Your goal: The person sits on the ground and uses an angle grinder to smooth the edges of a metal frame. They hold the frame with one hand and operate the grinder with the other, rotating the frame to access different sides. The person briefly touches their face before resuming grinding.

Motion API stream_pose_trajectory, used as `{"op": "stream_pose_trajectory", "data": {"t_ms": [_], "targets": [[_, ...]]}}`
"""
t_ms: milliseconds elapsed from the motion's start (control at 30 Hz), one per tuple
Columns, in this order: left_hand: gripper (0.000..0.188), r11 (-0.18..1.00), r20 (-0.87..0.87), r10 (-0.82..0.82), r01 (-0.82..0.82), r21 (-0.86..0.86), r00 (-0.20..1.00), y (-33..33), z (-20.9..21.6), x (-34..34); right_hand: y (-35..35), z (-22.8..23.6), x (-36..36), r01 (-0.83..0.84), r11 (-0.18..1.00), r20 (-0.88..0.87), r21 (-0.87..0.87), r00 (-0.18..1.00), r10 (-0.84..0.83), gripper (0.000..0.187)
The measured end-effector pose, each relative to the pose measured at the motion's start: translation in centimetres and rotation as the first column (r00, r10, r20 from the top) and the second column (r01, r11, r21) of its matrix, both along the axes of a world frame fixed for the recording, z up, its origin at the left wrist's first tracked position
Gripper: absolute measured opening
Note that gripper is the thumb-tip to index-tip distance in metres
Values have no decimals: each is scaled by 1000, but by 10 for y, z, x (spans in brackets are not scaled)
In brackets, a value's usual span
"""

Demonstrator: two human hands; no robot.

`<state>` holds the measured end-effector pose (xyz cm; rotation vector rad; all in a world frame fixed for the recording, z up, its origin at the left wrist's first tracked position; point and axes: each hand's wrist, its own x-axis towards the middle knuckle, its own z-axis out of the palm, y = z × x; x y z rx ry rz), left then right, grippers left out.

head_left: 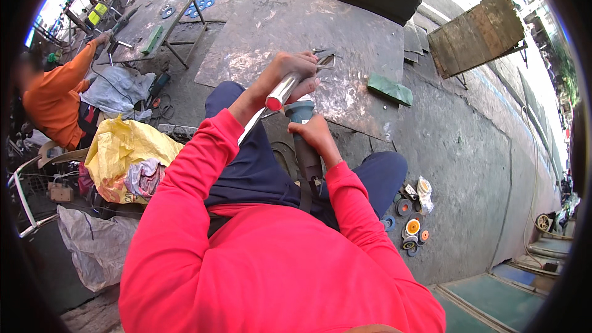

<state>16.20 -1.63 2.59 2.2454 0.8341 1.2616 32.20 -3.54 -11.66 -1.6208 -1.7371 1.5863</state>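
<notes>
My left hand (286, 69) is wrapped round a shiny metal tube (283, 91) whose near end shows red. A thin bright metal piece (251, 127) slants down below the tube toward my left sleeve; whether they are joined, I cannot tell. Between my knees, my right hand (317, 134) grips an angle grinder (307, 159) with a teal head and a dark body. The grinder's head points away from me, just under the tube. Its disc is hidden, and I cannot tell whether it touches the metal. Thin metal parts (327, 60) show beyond my left fingers.
A worn metal sheet (246, 37) lies ahead, with a green block (390, 89) on its right edge. Several discs (412, 227) lie by my right knee. At left are a yellow sack (126, 154) and a person in orange (58, 111). A board (476, 32) stands far right.
</notes>
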Motion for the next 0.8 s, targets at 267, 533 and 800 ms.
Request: {"op": "stream_pose_trajectory", "data": {"t_ms": [267, 533, 800], "targets": [[19, 999, 10, 31, -31, 30, 999, -2, -4, 6, -5, -1, 0, 2, 1000, -55, -29, 998, -3, 47], [21, 998, 31, 55, -55, 11, 998, 0, -3, 1, 8, -6, 3, 2, 1000, -32, -14, 999, -2, 48], [19, 999, 16, 38, -38, -4, 999, 7, -6, -10, -32, 20, -25, -148, 988, -24, 40, 989, 149, 53]]}}
